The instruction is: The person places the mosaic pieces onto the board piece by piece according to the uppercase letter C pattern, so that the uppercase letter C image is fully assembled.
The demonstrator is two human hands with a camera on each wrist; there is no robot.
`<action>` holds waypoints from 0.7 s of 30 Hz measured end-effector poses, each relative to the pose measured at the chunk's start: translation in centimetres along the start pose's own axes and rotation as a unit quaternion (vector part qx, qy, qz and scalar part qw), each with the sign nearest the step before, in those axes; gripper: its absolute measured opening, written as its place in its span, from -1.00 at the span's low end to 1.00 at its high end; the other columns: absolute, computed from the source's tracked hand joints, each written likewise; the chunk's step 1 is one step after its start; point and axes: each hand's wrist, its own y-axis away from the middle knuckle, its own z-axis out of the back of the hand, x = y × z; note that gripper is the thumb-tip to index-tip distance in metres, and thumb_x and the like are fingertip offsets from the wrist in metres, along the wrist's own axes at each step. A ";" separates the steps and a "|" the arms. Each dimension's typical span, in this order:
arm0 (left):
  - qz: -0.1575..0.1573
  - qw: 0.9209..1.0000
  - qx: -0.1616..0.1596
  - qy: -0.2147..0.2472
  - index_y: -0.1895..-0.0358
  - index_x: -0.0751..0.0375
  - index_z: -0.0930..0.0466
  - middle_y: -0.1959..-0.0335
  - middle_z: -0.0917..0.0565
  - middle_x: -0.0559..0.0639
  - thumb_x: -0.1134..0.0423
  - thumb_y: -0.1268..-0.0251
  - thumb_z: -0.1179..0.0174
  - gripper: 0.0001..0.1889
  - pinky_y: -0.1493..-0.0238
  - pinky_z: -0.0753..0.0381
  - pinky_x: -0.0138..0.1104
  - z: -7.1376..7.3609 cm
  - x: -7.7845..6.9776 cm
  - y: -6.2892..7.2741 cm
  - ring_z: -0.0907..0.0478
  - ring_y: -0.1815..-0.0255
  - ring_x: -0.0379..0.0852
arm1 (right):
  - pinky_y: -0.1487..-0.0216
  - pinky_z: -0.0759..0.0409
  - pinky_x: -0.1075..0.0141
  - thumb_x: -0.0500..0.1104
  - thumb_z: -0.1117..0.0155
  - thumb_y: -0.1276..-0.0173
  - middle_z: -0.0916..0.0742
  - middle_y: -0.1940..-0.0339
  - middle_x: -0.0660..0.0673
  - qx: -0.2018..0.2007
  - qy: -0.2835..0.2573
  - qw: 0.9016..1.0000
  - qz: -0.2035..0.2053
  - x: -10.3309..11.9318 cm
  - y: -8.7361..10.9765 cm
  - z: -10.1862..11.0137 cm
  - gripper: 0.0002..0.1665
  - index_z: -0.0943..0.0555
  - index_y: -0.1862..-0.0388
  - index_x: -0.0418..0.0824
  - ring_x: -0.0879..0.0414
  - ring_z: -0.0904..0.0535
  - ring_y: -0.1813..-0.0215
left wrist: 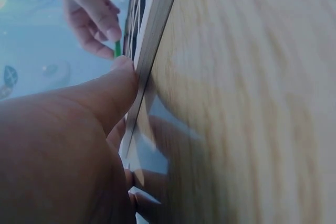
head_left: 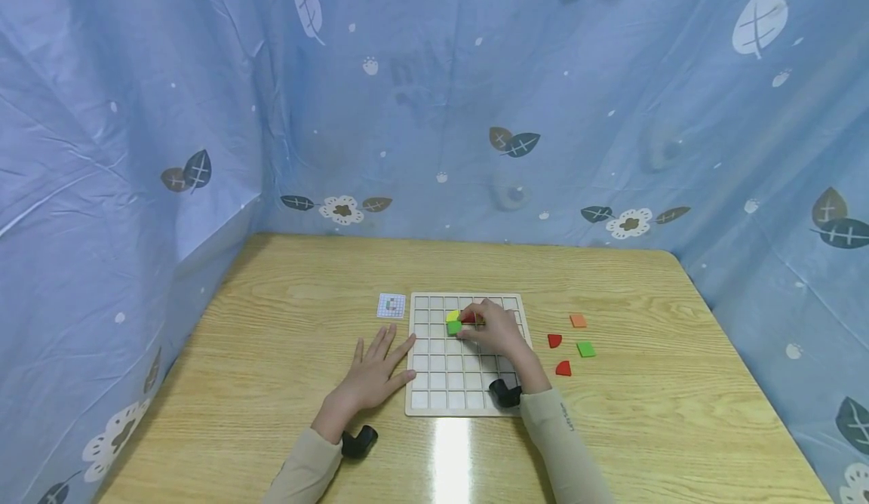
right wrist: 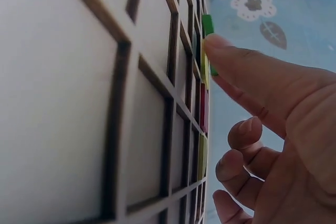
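Note:
A square grid board [head_left: 437, 382] with a pale wooden frame lies on the table. My right hand [head_left: 494, 328] is over its upper part and pinches a green square tile [head_left: 454, 328] between thumb and index finger. In the right wrist view, the green tile [right wrist: 208, 24] stands tilted close over the grid cells. A yellow piece [head_left: 452, 315] and a red piece [head_left: 469, 318] sit in cells beside it, partly covered by the fingers. My left hand [head_left: 369, 377] lies with spread fingers on the table, thumb and index fingertip at the board's left edge.
Right of the board lie an orange square tile [head_left: 578, 321], a green tile [head_left: 586, 349], an upper red quarter-round piece [head_left: 554, 341] and a lower red piece [head_left: 563, 368]. A small printed pattern card [head_left: 391, 305] is at the board's upper left. A blue curtain [head_left: 434, 112] hangs behind the table.

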 end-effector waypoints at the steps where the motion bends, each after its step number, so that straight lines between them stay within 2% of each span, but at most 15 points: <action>1: -0.002 1.000 -0.001 0.002 -0.44 0.03 -0.10 -0.47 0.06 0.29 -0.08 -0.38 0.06 -0.38 -0.32 0.36 0.28 0.0 0.0 0.0 0.21 -0.48 0.26 | 0.23 -0.22 0.19 0.02 -0.49 0.02 -0.55 0.45 0.02 0.002 0.002 1.000 0.002 0.0 0.0 0.0 -0.68 -0.66 0.26 0.01 0.16 -0.35 0.38; 10: 0.017 0.999 0.013 -0.028 -0.45 -0.04 -0.05 -0.49 0.10 0.20 -0.12 -0.39 0.10 -0.37 -0.35 0.33 0.24 0.1 -0.1 -0.1 0.24 -0.50 0.18 | 0.29 -0.21 0.22 -0.01 -0.49 0.00 -0.52 0.48 0.04 0.010 -0.005 1.000 0.003 0.1 -0.1 -0.3 -0.69 -0.65 0.26 -0.01 0.16 -0.32 0.42; 21: 0.020 0.999 0.017 -0.026 -0.45 -0.05 -0.06 -0.49 0.10 0.21 -0.13 -0.38 0.11 -0.37 -0.35 0.33 0.24 0.1 -0.1 -0.1 0.25 -0.50 0.18 | 0.27 -0.22 0.19 0.00 -0.48 -0.01 -0.52 0.49 0.05 0.018 -0.011 1.000 0.003 -0.1 0.0 -0.4 -0.68 -0.64 0.23 0.00 0.15 -0.30 0.44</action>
